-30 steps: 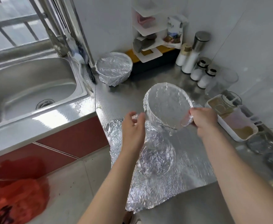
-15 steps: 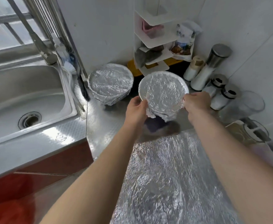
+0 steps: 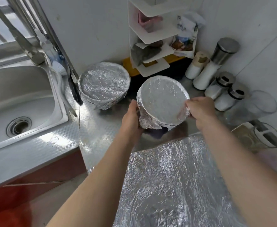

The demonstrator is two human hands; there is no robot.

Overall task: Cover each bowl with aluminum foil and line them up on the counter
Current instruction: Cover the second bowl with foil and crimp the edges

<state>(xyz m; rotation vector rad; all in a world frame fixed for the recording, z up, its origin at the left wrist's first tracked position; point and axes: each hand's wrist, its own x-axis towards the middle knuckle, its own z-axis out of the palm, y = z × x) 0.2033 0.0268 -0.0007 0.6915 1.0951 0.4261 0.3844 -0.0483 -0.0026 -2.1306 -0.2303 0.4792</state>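
Seen from the head camera, a person stands at a stainless-steel kitchen counter (image 3: 101, 128) and holds a foil-covered bowl (image 3: 163, 101) between two bare hands. The left hand (image 3: 132, 116) cups the bowl's lower left side, fingers pressed against the crumpled foil skirt; the right hand (image 3: 200, 108) clasps the right rim, its fingers curled over the wrapped edge. The bowl is tilted, its smooth foil top facing the camera; whether its base touches the counter cannot be told. A patch of dark blue shows beneath the torn foil at its lower edge.

Just to the left, close but apart, a second foil-covered bowl (image 3: 104, 85) sits on the counter against the white wall, beside the sink (image 3: 19, 95). Nearer the camera, a loose sheet of aluminum foil (image 3: 175, 185) lies flat and wrinkled between the person's forearms. A white tiered corner shelf (image 3: 151, 40) stands behind the held bowl, and a cluster of seasoning shakers (image 3: 216, 79) lines the right-hand wall.
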